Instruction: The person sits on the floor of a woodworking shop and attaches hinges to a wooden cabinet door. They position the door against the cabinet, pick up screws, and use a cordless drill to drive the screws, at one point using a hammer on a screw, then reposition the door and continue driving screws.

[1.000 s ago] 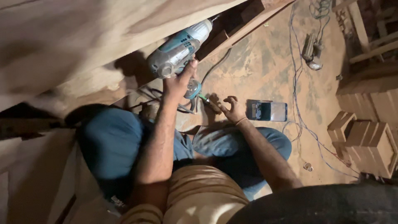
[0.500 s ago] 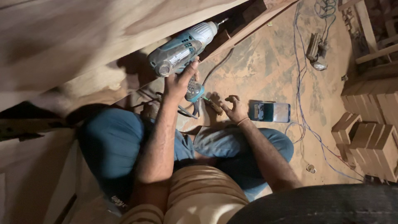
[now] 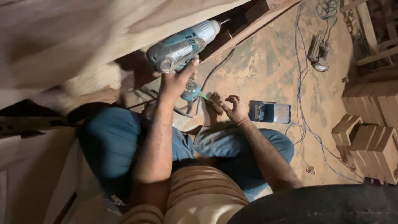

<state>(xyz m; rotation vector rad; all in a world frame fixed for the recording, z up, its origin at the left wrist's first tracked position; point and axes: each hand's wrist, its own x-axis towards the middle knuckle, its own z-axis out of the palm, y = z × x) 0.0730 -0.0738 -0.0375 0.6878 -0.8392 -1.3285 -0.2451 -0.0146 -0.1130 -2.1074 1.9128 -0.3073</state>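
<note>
My left hand (image 3: 177, 81) grips the handle of a teal and grey power drill (image 3: 182, 45), whose bit points up-right at a wooden frame (image 3: 265, 16). The drill's black cord (image 3: 215, 70) trails across the floor. My right hand (image 3: 232, 108) rests low on the dusty floor with curled fingers pinching a small dark object; what it is I cannot tell. I sit cross-legged in blue jeans (image 3: 112, 145), right under a big light wooden panel (image 3: 83, 37).
A phone (image 3: 270, 112) lies flat on the floor just right of my right hand. Blue cable (image 3: 300, 83) snakes over the reddish floor past a small tool (image 3: 317, 52). Stacked wooden blocks (image 3: 373, 141) stand at the right edge.
My left hand has raised and swung the drill up and to the right, toward the wooden frame. My right hand stays near the same floor spot.
</note>
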